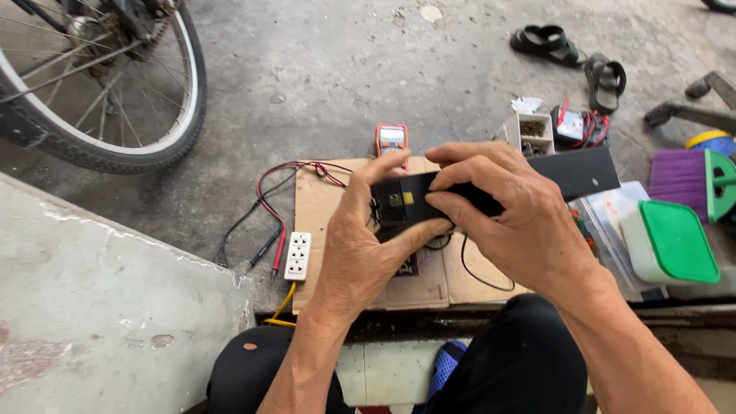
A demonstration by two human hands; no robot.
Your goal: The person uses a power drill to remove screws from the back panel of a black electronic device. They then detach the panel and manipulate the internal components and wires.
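While gripped: black box [429, 201].

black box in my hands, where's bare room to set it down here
Free patches: cardboard between the white power strip and the left hand, and concrete floor between the bicycle wheel and sandals. Crowded: right side, around the green-lidded container, parts box and broom.
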